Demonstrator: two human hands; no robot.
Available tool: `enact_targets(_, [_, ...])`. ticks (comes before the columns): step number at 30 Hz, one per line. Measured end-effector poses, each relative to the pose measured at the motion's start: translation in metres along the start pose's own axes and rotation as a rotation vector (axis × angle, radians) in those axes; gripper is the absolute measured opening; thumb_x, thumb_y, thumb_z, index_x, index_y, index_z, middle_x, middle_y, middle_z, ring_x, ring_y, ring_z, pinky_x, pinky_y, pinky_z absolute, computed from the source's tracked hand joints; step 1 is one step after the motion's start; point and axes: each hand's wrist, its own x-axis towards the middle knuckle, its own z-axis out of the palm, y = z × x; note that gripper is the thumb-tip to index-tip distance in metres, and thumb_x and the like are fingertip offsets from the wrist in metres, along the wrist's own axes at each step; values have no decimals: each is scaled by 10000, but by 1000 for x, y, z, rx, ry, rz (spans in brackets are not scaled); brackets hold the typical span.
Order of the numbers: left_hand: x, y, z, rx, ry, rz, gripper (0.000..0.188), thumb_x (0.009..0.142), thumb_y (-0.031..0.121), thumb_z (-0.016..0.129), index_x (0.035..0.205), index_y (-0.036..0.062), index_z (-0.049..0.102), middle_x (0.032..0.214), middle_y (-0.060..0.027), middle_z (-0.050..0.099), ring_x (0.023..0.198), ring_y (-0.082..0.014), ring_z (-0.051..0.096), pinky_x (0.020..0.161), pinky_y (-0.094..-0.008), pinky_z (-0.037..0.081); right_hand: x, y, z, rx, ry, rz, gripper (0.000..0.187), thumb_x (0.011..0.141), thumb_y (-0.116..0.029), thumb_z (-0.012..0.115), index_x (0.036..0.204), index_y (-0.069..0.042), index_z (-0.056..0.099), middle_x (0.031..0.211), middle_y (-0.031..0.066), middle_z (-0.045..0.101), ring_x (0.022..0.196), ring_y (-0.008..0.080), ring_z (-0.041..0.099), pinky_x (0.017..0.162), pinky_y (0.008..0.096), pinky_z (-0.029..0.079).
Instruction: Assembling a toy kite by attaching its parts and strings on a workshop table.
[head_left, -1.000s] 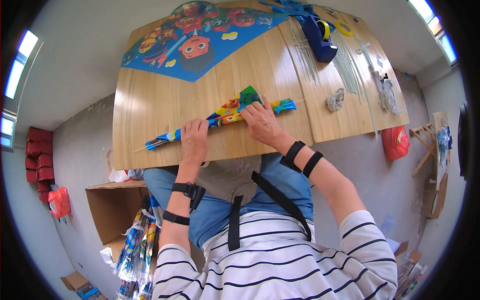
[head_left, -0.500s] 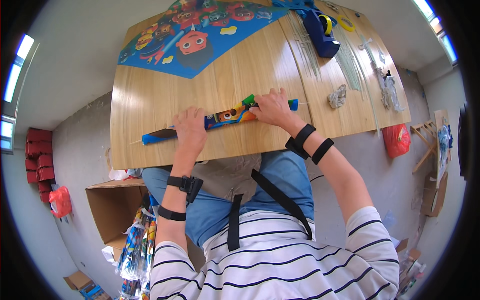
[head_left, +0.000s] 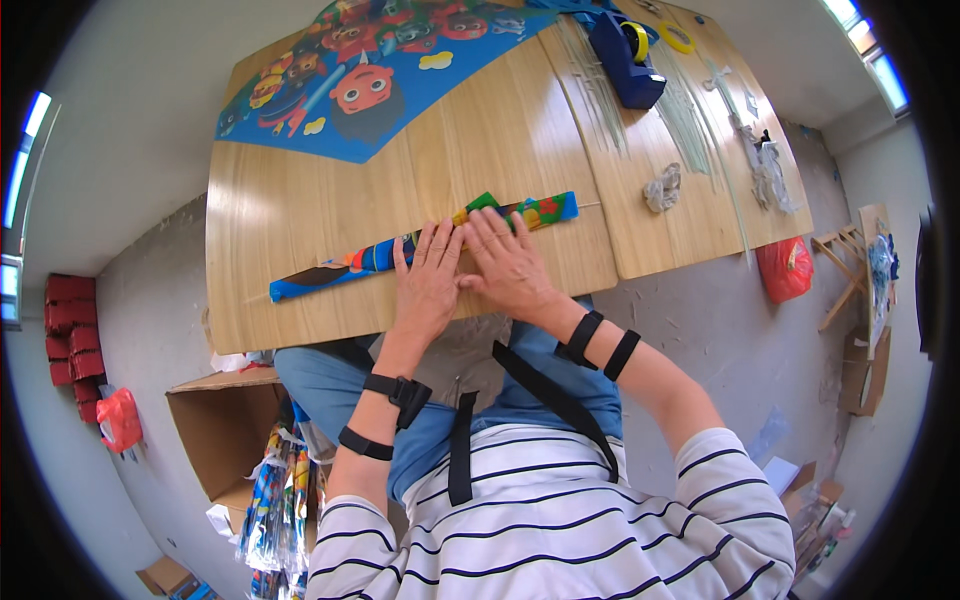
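Note:
A narrow roll of colourful cartoon-printed sheet (head_left: 372,257) lies slantwise across the wooden table in front of me, its right end farther away. A thin pale rod pokes out of that right end. My left hand (head_left: 428,285) lies flat over the roll's middle, fingers stretched out. Close beside it, thumbs nearly touching, my right hand (head_left: 508,262) presses down with straight fingers just to the right. Under both palms part of the roll is hidden. A green flap stands up behind my right fingertips.
A large blue cartoon-printed sheet (head_left: 385,128) is spread at the table's far left. Far right are a blue tape dispenser (head_left: 628,70), a yellow tape roll (head_left: 676,38), thin clear rods (head_left: 690,135) and a crumpled plastic bundle (head_left: 662,188). A cardboard box (head_left: 215,425) stands at lower left.
Both hands have come together at the roll's middle, the right moving left and the left moving right. They have flattened from gripping to lying with fingers extended. The whole view has shifted slightly.

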Motion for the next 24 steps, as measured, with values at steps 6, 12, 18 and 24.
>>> enact_targets(6, [-20, -42, -19, -92, -62, -52, 747, 860, 300, 659, 1504, 116, 329, 1571, -56, 306, 1458, -251, 249, 1168, -533, 139, -12, 31, 0, -88, 30, 26, 781, 872, -517, 568, 1414, 25, 415, 1522, 183, 347, 1437, 311, 286, 1172, 544, 157])
enact_targets(12, [-76, -125, -30, 116, -27, -338, 770, 852, 375, 655, 1497, 105, 333, 1563, -78, 313, 1440, -271, 279, 1158, -557, 145, -9, 33, -5, -80, 46, -1, 784, 886, -517, 552, 1413, 44, 406, 1520, 195, 345, 1433, 322, 289, 1172, 551, 151])
enact_targets(18, [-37, -46, -52, 20, 21, -108, 683, 831, 291, 683, 1429, 75, 433, 1530, -91, 364, 1432, -271, 293, 1155, -558, 153, -11, 33, -9, -90, 33, 5, 774, 881, -510, 562, 1397, 51, 424, 1508, 204, 360, 1428, 331, 298, 1167, 565, 153])
enact_targets(24, [-12, 18, -17, -118, 24, -3, 695, 809, 275, 712, 1420, 77, 446, 1509, -60, 390, 1418, -242, 315, 1117, -595, 200, 10, 31, -15, -76, 135, 16, 579, 833, -342, 653, 1284, 1, 532, 1329, 177, 517, 1294, 335, 434, 1105, 550, 257])
